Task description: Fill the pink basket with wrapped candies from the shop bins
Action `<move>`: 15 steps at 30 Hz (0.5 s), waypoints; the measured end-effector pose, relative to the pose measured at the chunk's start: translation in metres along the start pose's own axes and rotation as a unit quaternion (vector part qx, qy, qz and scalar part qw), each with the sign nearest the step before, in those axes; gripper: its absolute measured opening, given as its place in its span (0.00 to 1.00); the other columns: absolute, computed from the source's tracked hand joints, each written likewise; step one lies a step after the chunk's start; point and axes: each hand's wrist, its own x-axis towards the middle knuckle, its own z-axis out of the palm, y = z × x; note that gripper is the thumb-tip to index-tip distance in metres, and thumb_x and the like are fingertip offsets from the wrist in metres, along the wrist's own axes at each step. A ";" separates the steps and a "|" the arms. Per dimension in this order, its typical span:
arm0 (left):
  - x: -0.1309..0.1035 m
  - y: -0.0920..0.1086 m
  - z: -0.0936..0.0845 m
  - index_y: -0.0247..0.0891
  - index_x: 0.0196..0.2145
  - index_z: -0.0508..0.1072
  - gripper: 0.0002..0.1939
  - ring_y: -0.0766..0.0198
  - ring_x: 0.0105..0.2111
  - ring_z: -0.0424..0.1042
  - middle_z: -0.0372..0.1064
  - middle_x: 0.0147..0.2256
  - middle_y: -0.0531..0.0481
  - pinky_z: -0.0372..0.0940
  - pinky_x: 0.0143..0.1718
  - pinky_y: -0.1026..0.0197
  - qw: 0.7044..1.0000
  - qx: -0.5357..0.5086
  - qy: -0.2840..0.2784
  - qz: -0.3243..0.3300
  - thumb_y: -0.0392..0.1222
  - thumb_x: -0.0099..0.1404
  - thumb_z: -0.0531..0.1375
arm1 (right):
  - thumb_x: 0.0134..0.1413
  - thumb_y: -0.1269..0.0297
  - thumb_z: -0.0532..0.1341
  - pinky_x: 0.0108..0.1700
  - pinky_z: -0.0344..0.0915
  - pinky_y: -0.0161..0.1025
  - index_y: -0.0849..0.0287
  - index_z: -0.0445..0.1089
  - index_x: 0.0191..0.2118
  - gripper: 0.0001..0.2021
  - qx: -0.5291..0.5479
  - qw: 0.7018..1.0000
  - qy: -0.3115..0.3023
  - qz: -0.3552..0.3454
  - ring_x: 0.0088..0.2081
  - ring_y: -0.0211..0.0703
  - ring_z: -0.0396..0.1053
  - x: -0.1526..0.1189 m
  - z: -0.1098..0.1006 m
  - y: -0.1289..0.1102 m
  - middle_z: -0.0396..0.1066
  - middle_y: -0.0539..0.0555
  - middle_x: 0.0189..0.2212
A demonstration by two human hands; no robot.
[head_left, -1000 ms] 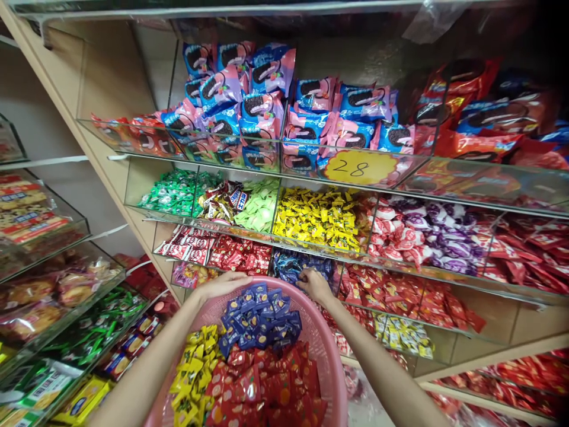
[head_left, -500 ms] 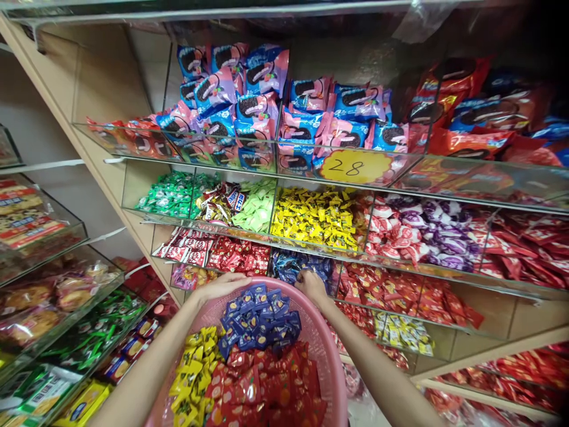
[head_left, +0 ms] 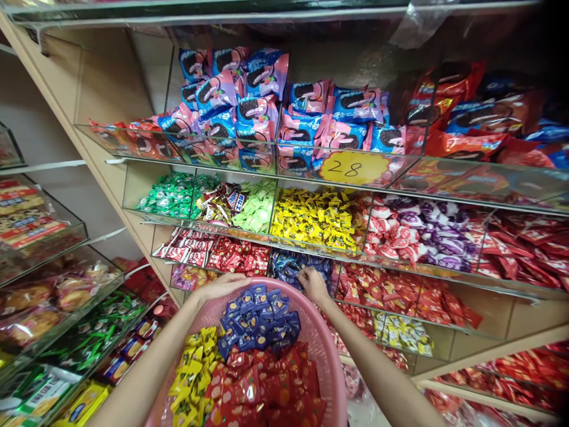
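Note:
A pink plastic basket (head_left: 336,362) is in front of me at the lower middle. Inside it are blue-wrapped candies (head_left: 260,317), yellow-wrapped candies (head_left: 192,376) and red-wrapped candies (head_left: 267,385), each kind in its own heap. My left hand (head_left: 222,287) is closed over the far left part of the basket's rim. Just beyond the rim, my right hand (head_left: 315,284) reaches into a shelf bin of dark blue wrapped candies (head_left: 284,264). Its fingers are curled among the wrappers, and what they hold cannot be made out.
Clear-fronted shelf bins hold yellow candies (head_left: 313,216), green candies (head_left: 171,193) and purple-and-white candies (head_left: 448,234). Above are packs of cookies (head_left: 262,77) and a yellow price tag (head_left: 354,168) reading 28. More shelves with packaged cakes (head_left: 26,296) stand at the left.
My right hand has shifted slightly within the blue candy bin, and its fingers look less tightly curled. The basket and my left hand have stayed in place.

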 end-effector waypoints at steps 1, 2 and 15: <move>0.000 0.000 0.000 0.37 0.37 0.73 0.25 0.62 0.36 0.64 0.69 0.34 0.50 0.58 0.36 0.65 1.000 0.000 0.004 -0.002 0.62 0.54 0.53 | 0.51 0.61 0.54 0.30 0.53 0.33 0.59 0.66 0.23 0.11 0.021 1.000 0.003 -0.005 0.27 0.38 0.62 0.000 -0.002 0.001 0.67 0.51 0.23; 0.000 0.000 0.000 0.37 0.36 0.73 0.25 0.62 0.36 0.64 0.69 0.34 0.50 0.57 0.35 0.65 1.000 -0.003 0.006 -0.005 0.62 0.54 0.53 | 0.51 0.58 0.54 0.30 0.54 0.33 0.60 0.66 0.23 0.13 0.037 0.999 0.005 -0.009 0.26 0.38 0.61 -0.001 -0.004 0.002 0.66 0.51 0.22; 0.003 0.003 -0.005 0.36 0.37 0.72 0.25 0.62 0.36 0.64 0.69 0.37 0.50 0.57 0.36 0.65 1.000 -0.012 -0.025 0.007 0.61 0.56 0.52 | 0.39 0.51 0.64 0.22 0.47 0.31 0.60 0.66 0.25 0.16 0.450 0.883 -0.040 0.125 0.19 0.30 0.51 -0.056 -0.048 -0.023 0.59 0.45 0.18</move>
